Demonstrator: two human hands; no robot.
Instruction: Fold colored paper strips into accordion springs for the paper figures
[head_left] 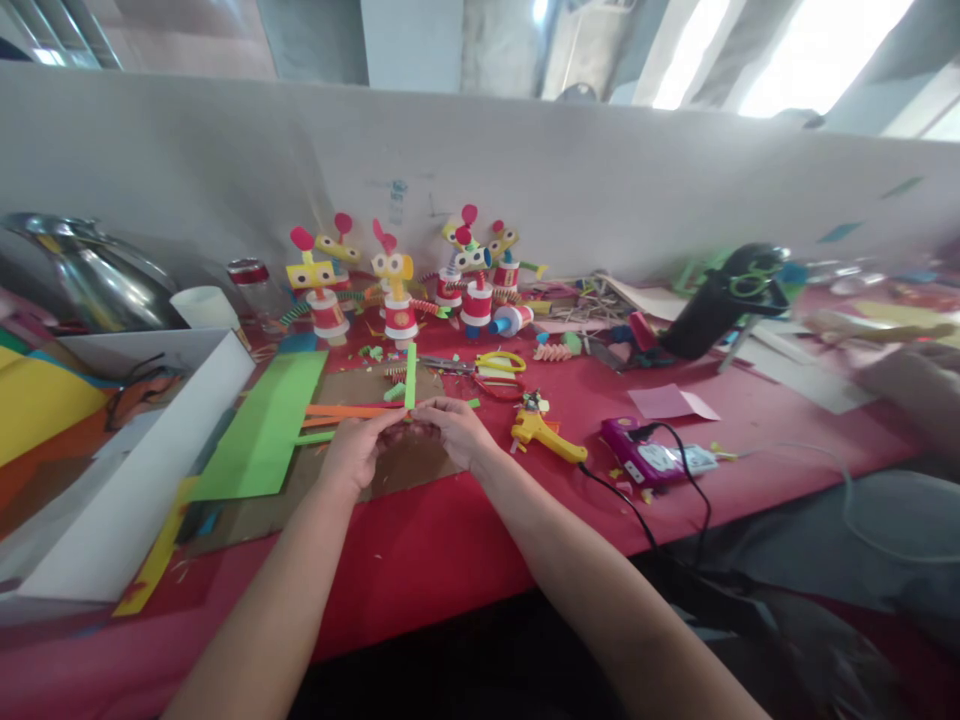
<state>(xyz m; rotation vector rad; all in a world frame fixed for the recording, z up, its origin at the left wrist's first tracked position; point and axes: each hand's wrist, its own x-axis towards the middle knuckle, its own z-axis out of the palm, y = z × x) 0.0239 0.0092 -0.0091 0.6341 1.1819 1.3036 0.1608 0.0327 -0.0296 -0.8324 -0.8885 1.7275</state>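
A narrow light green paper strip [411, 376] stands upright between my fingertips, pinched at its lower end. My left hand [365, 445] is closed on it from the left, and my right hand [454, 425] is closed on it from the right, with the fingertips of both meeting. The exact fold or joint at the strip's base is hidden by my fingers. Beneath my hands lies a brown cardboard sheet [405, 478]. Orange paper strips [341, 411] and another green strip [315, 438] lie beside my left hand. Scissors [499, 372] with yellow and red handles rest just beyond my hands.
Several paper-cup figures [400, 318] stand along the back. A yellow glue gun [546, 437] and a purple power strip [645, 455] with cords lie right. Green paper [262, 430] and a white box [146, 480] are left. Another person's arm [911, 385] shows far right.
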